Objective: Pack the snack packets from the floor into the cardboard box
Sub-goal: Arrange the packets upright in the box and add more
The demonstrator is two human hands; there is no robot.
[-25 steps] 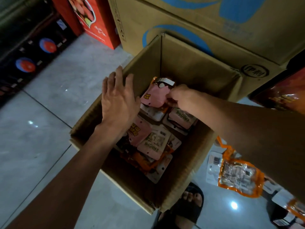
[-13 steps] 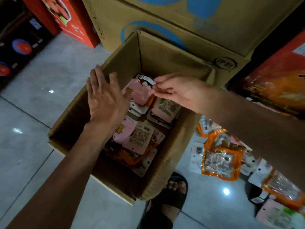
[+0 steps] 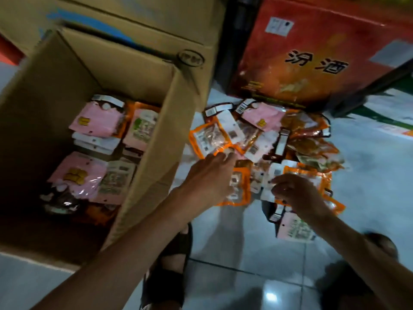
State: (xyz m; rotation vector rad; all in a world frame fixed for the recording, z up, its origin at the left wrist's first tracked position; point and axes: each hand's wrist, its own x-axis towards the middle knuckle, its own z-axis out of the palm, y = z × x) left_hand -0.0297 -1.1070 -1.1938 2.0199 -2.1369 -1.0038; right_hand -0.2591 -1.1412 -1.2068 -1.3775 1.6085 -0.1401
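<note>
Both hands over floor packets (image 3: 266, 139), left hand (image 3: 207, 177) fingertips touching orange packet (image 3: 210, 139), right hand (image 3: 297, 193) grip unclear

cardboard box (image 3: 154, 139): matt brown corrugated board, raw cut edges at the rim.
snack packets (image 3: 257, 139): glossy plastic film, pink and orange, part clear, crinkled, catching the light; white paper-like labels.
floor (image 3: 234, 253): pale tiles, smooth, polished, mirror-like glare.
red carton (image 3: 312, 52): printed board, slight sheen.
sandal (image 3: 169, 271): black, matt; material cannot be told.
</note>
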